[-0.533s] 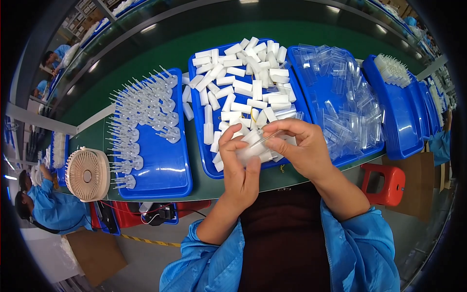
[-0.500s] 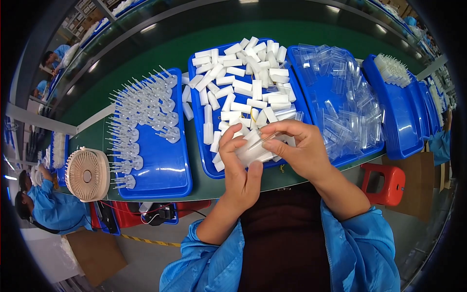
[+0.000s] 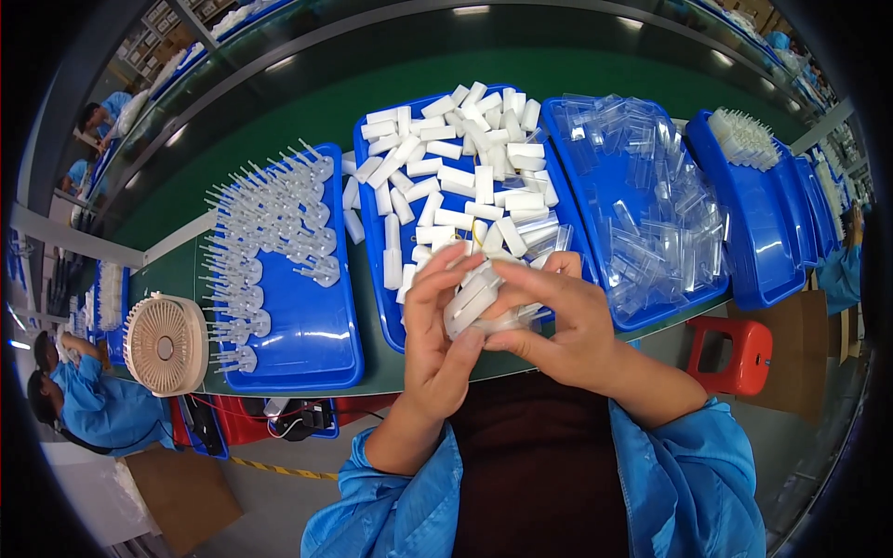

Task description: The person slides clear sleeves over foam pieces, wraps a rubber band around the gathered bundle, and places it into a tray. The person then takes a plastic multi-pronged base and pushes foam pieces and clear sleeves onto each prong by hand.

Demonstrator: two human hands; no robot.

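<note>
Over the near edge of the middle tray, both my hands are closed around a small white plastic piece (image 3: 473,302). The fingers of my left hand (image 3: 435,325) wrap its left side, with the thumb pressed against its lower end. My right hand (image 3: 572,321) grips it from the right, index finger over the top and thumb underneath. Some clear plastic shows by the right fingers, but how it joins the white piece is hidden. Just beyond lie many white rectangular blocks (image 3: 456,179) in a blue tray (image 3: 377,251).
On the left, a blue tray (image 3: 298,339) holds rows of white pronged parts (image 3: 270,223). A beige fan (image 3: 166,344) stands beside it. To the right are a tray of clear plastic covers (image 3: 665,223), stacked blue trays (image 3: 758,242) and a red stool (image 3: 735,356). Co-workers sit far left.
My hands have turned the white piece and drawn it slightly nearer. The clear strip that was pinched in my right fingertips is now mostly hidden. My right fingers have closed further around the piece.
</note>
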